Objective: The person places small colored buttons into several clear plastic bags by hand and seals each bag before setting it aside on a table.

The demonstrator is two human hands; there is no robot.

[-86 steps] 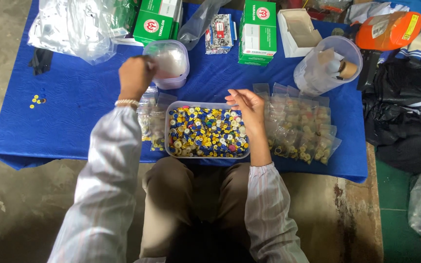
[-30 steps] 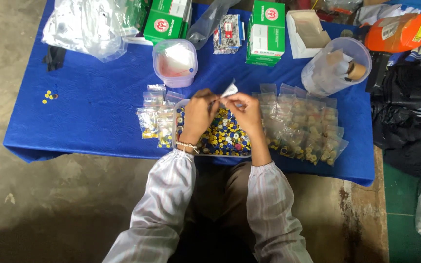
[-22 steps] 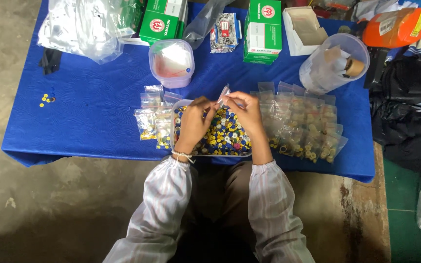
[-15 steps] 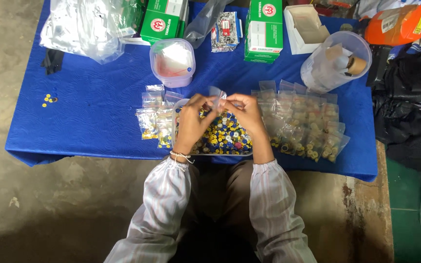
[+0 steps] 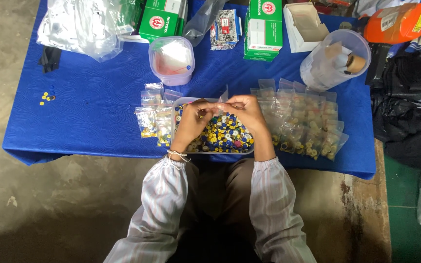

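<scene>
Clear plastic pouch: your left hand point(image 5: 194, 119) and right hand point(image 5: 246, 111) pinch a small clear bag point(image 5: 221, 100) between fingertips, both closed on it, one at each side.
Bag axis: it stands roughly upright, one corner pointing away from you toward the far side of the table; whether its mouth is open is too small to tell.
Bag position: held just above the clear tray point(image 5: 180, 103) of small multicoloured buttons point(image 5: 222, 136), right in front of you.
Left of your hands: a few filled little bags point(image 5: 153, 117) lie just beside the tray.
Right of your hands: a larger spread of filled bags point(image 5: 304, 122) lies next to the tray.
Beyond: a lidded pink-tinted tub point(image 5: 172, 59), green-and-white boxes point(image 5: 264, 28) and a clear round tub point(image 5: 334, 61).
Surface: blue table cover point(image 5: 84, 112).
</scene>
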